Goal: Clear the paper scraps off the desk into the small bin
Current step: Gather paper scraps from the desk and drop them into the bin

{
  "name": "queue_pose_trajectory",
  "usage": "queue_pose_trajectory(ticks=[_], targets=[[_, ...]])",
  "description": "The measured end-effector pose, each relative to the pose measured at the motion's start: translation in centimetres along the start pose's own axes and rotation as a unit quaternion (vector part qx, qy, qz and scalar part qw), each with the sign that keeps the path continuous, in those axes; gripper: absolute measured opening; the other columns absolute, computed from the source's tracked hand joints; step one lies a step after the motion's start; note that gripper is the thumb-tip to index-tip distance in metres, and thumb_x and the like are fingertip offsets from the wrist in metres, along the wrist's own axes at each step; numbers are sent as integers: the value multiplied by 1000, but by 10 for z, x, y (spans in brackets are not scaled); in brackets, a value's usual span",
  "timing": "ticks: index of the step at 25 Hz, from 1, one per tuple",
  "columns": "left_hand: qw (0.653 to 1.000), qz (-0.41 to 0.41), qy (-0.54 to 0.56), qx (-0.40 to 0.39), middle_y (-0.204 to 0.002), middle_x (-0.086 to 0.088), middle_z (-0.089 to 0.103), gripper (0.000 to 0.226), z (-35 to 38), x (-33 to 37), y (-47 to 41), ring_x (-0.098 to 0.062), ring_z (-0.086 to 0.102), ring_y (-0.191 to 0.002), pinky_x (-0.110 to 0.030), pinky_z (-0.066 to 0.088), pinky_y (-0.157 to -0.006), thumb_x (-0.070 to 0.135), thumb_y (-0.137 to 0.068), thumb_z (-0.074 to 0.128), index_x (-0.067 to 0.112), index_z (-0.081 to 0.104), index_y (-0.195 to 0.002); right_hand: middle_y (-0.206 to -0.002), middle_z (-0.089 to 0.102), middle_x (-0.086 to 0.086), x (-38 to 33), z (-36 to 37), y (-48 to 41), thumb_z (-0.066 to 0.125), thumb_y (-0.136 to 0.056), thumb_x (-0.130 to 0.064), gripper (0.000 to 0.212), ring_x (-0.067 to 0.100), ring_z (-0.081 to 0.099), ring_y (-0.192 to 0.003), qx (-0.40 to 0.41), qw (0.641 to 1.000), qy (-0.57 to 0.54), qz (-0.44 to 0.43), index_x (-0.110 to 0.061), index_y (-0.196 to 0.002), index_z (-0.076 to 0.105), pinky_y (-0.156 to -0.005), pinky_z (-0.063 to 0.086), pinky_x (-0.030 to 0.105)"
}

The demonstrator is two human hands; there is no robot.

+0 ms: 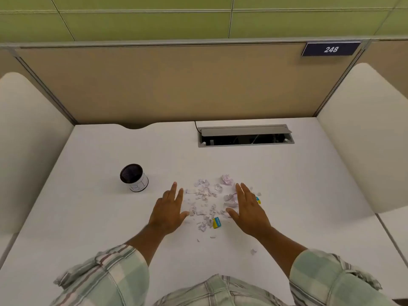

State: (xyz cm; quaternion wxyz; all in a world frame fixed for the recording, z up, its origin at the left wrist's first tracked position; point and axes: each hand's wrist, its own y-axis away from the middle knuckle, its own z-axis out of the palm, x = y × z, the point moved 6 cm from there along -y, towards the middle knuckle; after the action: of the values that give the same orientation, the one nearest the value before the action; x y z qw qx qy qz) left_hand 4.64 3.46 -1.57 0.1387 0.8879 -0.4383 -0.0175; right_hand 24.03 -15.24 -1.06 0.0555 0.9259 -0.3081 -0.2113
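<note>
my left hand (169,209) and right hand (247,208) flat, fingers spread, flanking paper scraps (206,200) mid-desk (287,184) | small bin (134,177) upright toward left edge

The white worktop (287,173) carries torn paper scraps (205,202) near its middle, a small bin (134,177) toward the left edge, and two yellow-blue erasers (217,223) among the scraps.

Beige partition (176,85) with a "248" plate (330,49) under a green panelled wall (143,23)

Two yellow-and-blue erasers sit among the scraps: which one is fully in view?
The eraser between the two hands, at the near edge of the paper scraps. The other eraser is mostly hidden behind the right hand.
</note>
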Motion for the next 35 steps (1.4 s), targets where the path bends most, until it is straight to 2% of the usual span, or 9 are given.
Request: queue_pose_trajectory(ticks=[4, 7, 10, 12, 15, 21, 24, 28, 35], targets=[[989, -111, 31, -94, -162, -12, 19, 103, 13, -37, -11, -35, 38, -140, -47, 51, -102, 58, -82, 73, 21, 17, -160, -167, 10, 5, 7, -2, -26, 64, -90, -51, 91, 32, 24, -150, -45, 997, -8, 54, -26, -158, 9, -110, 45, 48], [978, -140, 50, -150, -151, -11, 26, 107, 29, -50, -13, -33, 49, -127, -44, 57, -91, 51, -73, 84, 24, 21, -156, -166, 8, 9, 12, 5, -49, 74, -85, -46, 102, 34, 27, -149, -75, 994, 12, 78, -27, -158, 6, -108, 46, 48], [969, -150, 78, -178, -142, -12, 31, 95, 45, -53, -18, -31, 64, -109, -37, 58, -83, 27, -75, 87, 22, 30, -151, -165, 3, 12, 15, 17, -72, 80, -80, -43, 113, 38, 31, -146, -124, 988, 36, 90, -29, -158, -1, -106, 47, 49], [967, -153, 103, -175, -139, -13, 34, 86, 52, -50, -22, -32, 67, -106, -35, 58, -83, 17, -80, 83, 20, 33, -150, -164, 0, 14, 14, 25, -85, 83, -77, -39, 119, 40, 31, -144, -156, 982, 48, 95, -31, -157, -4, -106, 46, 51], [968, -142, 139, -154, -136, -12, 38, 83, 55, -43, -35, -32, 67, -106, -37, 57, -88, 18, -84, 81, 21, 32, -151, -162, 3, 16, 9, 30, -105, 87, -74, -33, 125, 42, 39, -137, -172, 980, 60, 80, -35, -156, -7, -103, 48, 49], [966, -108, 186, -147, -139, -14, 40, 103, 48, -22, -75, -33, 63, -116, -38, 54, -95, 23, -82, 84, 26, 18, -160, -158, 12, 17, -11, 34, -137, 88, -72, -24, 124, 39, 45, -130, -204, 974, 99, 30, -34, -157, -2, -98, 51, 46], [962, -92, 202, -157, -141, -14, 42, 100, 50, -11, -90, -33, 59, -123, -37, 52, -100, 25, -81, 85, 22, 23, -160, -154, 21, 17, -24, 40, -143, 85, -76, -18, 108, 38, 51, -123, -209, 971, 116, 4, -28, -156, 14, -93, 54, 45], [961, -86, 230, -128, -129, -13, 51, 62, 52, -5, -99, -30, 57, -122, -32, 48, -100, 22, -85, 81, 15, 54, -140, -147, 36, 11, -40, 47, -143, 74, -84, -6, 68, 33, 59, -113, -176, 977, 120, -27, -19, -143, 44, -90, 55, 42], [952, -96, 282, -68, -121, -16, 64, 39, 51, -1, -88, -30, 61, -118, -28, 45, -101, 18, -92, 73, 10, 68, -130, -128, 55, 6, -48, 59, -132, 68, -89, -11, 47, 27, 61, -113, -164, 985, 44, -17, -23, -133, 59, -93, 50, 32]])
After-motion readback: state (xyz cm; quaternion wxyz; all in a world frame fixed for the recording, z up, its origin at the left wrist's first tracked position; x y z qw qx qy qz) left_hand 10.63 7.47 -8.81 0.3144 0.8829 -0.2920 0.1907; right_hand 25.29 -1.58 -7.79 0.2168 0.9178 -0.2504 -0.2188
